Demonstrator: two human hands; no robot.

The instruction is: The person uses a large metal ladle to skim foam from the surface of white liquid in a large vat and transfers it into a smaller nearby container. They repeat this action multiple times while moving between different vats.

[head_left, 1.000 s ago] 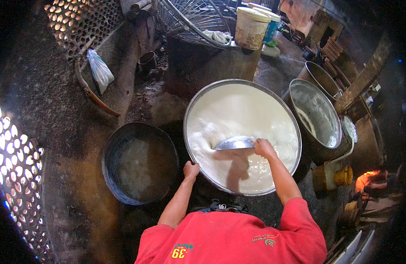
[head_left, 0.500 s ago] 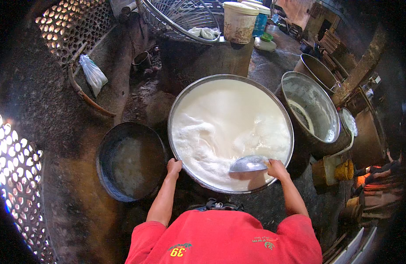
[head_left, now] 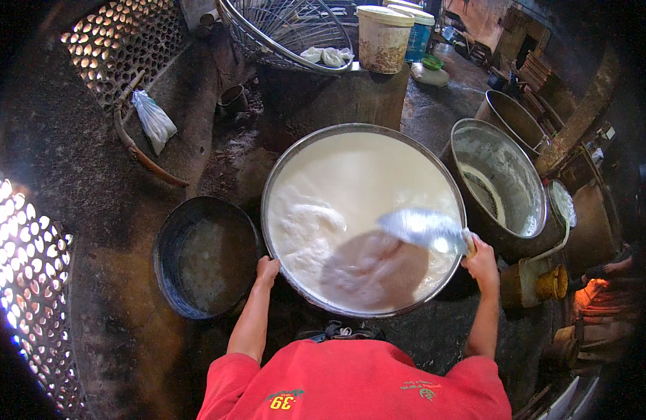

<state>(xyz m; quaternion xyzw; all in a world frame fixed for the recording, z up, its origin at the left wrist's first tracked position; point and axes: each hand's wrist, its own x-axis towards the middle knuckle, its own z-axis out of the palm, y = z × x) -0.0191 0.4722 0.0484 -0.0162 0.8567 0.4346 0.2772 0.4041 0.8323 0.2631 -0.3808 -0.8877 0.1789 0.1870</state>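
A large round metal vat [head_left: 361, 171] full of milky white liquid with foam stands in front of me. My left hand [head_left: 267, 269] is closed on its rim at the lower left. My right hand [head_left: 481, 259] grips the short handle of a shiny metal scoop [head_left: 417, 224], which is blurred and appears to be held over the liquid, casting a wide shadow on the surface. To the left of the vat sits a dark, wide metal basin [head_left: 174, 255] with a little murky liquid in it.
Right are metal pots [head_left: 529, 175], a yellow container [head_left: 552, 283], a fire [head_left: 590, 297] and part of another person's arm [head_left: 617, 267]. Behind, a concrete block [head_left: 330, 98] holds a wire rack [head_left: 284, 31] and buckets [head_left: 382, 42]. A white bag [head_left: 153, 122] hangs by the left wall.
The scoop was low in the foamy liquid and now appears higher, swung to the right with my right hand. My left hand stays on the rim. Another person has come into view by the fire.
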